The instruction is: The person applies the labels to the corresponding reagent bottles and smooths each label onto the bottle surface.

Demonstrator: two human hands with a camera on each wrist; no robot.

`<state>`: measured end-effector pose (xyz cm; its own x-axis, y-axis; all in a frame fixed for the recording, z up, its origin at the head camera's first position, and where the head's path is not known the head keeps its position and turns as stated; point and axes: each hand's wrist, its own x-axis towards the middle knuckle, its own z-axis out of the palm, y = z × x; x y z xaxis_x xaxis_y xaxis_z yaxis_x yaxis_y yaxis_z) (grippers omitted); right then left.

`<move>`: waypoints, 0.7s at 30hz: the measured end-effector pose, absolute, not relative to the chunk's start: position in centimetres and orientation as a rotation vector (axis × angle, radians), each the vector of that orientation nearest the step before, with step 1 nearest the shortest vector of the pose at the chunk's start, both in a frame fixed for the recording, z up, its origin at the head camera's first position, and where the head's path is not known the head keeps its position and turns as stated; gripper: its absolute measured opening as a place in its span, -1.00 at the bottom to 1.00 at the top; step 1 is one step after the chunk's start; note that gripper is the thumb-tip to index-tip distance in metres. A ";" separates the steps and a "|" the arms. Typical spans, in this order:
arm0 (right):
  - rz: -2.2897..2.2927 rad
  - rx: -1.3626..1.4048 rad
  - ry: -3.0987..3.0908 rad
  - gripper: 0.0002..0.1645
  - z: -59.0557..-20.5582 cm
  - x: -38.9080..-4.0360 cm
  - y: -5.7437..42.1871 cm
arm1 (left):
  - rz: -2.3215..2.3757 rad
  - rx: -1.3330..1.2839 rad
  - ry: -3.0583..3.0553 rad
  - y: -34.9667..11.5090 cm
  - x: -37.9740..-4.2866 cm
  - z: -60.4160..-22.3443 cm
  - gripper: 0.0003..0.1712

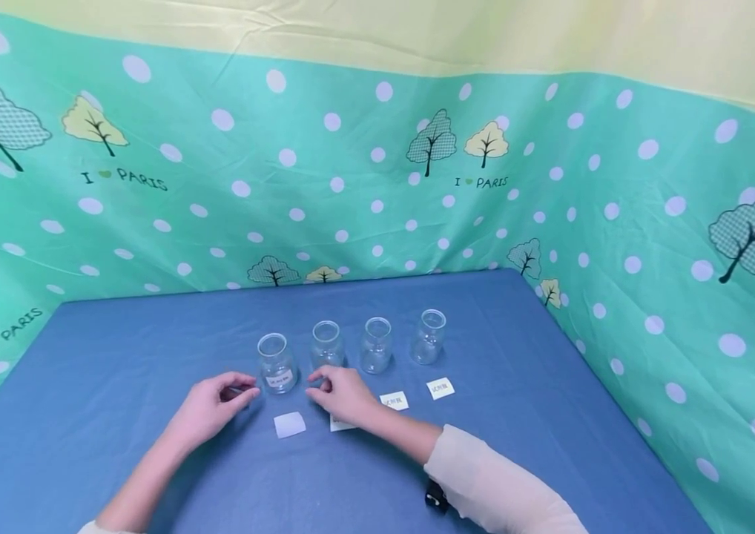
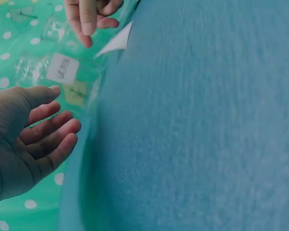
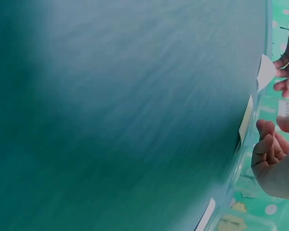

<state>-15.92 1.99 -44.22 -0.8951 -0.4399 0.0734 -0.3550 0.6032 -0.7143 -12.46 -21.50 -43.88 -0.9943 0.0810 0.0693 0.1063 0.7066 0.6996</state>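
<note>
A clear glass jar (image 1: 277, 363) with a white label (image 1: 279, 380) on its front stands between the hands; handwriting shows on the label. Just left of this jar is my left hand (image 1: 213, 404), thumb and fingers apart with nothing between them. In the left wrist view the left hand (image 2: 31, 132) has loosely bent fingers beside the jar (image 2: 36, 67). On the jar's other side hovers my right hand (image 1: 344, 393), its fingers loosely curled and holding nothing. A blank white paper piece (image 1: 289, 425) lies in front of the labelled jar.
More glass jars, a second (image 1: 327, 345), a third (image 1: 376, 346) and one at the right (image 1: 428, 337), stand in a row. Written paper labels (image 1: 394, 400) (image 1: 440, 388) lie before them; another label (image 1: 341, 424) is partly under the right wrist. Behind the blue table (image 1: 150, 356) hangs a patterned curtain.
</note>
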 end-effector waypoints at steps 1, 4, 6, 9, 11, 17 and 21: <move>-1.168 -0.683 2.714 -0.77 -44.2 -15.9 2.4 | -1.182 -0.169 -2.882 -21.3 -12.3 -43.6 -0.68; -1.156 -0.714 2.701 -0.81 -44.1 -15.7 3.5 | -1.181 -0.218 -2.904 -20.5 -12.0 -43.0 -0.70; -1.130 -0.743 2.702 -0.82 -44.1 -15.7 4.2 | -1.187 -0.261 -2.903 -19.9 -11.8 -42.7 -0.72; -1.079 -0.784 2.714 -0.84 -44.1 -15.6 5.2 | -1.191 -0.334 -2.886 -18.8 -11.7 -42.6 -0.76; -1.034 -0.815 2.729 -0.84 -44.1 -15.5 5.8 | -1.185 -0.392 -2.870 -18.1 -11.6 -42.6 -0.77; -0.861 -0.892 2.768 -0.81 -43.9 -15.1 7.4 | -1.122 -0.559 -2.858 -16.0 -11.5 -43.0 -0.79; -0.776 -0.926 2.766 -0.77 -43.7 -14.7 8.2 | -1.006 -0.683 -2.854 -14.6 -11.6 -43.3 -0.81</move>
